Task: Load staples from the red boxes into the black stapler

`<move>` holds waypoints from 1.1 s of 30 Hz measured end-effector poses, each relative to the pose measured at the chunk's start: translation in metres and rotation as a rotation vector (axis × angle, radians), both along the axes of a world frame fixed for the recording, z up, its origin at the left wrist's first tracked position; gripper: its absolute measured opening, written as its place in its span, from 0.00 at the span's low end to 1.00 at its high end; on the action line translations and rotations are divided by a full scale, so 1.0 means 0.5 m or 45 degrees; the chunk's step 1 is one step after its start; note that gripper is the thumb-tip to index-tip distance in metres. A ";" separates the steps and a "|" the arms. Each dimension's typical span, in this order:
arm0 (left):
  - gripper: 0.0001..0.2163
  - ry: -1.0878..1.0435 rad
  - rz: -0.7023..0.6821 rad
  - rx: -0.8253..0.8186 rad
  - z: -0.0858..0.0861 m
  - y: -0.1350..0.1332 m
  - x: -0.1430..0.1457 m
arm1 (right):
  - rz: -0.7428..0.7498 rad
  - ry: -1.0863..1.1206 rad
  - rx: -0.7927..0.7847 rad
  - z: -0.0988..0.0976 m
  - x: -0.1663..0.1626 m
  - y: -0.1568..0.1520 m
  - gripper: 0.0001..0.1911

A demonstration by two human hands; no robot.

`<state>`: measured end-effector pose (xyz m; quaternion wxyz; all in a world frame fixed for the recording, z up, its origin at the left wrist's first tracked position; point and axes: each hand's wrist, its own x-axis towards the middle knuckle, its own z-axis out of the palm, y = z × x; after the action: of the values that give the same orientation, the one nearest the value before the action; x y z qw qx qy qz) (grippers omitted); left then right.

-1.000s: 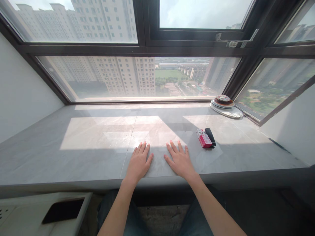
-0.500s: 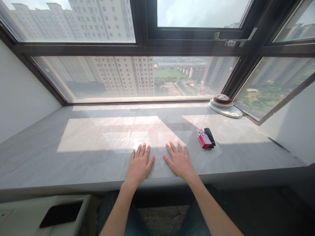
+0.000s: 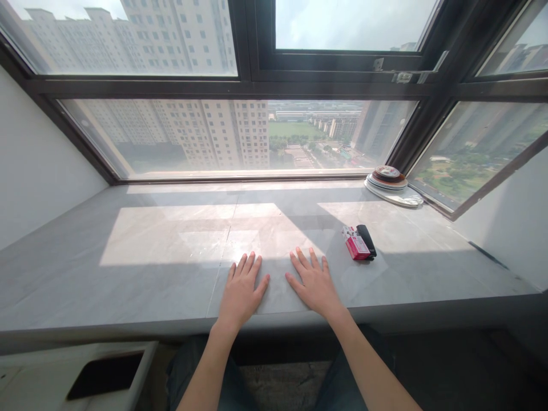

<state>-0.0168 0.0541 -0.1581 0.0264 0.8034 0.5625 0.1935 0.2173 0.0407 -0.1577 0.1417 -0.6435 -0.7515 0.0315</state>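
Note:
Both hands lie flat, palms down, on the grey stone windowsill near its front edge. My left hand has its fingers stretched out and holds nothing. My right hand is spread the same way, a hand's width to the right. A small red and white pack with a black lighter-like object beside it lies just right of my right hand, not touched.
A stack of round plates or coasters sits at the sill's far right corner by the window frame. A white box with a dark phone-like slab stands below the sill at lower left. Walls close both ends.
Both hands stay flat on the sill in nearly the same place; only the camera view has shifted slightly.

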 end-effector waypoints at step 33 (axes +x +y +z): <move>0.25 -0.270 0.012 -0.029 0.006 -0.003 -0.001 | -0.206 1.268 -0.301 -0.002 0.127 0.105 0.26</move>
<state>-0.0172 0.0526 -0.1551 0.0940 0.7754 0.5625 0.2710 0.2806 0.0933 -0.1586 0.4106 -0.6181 -0.5322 0.4076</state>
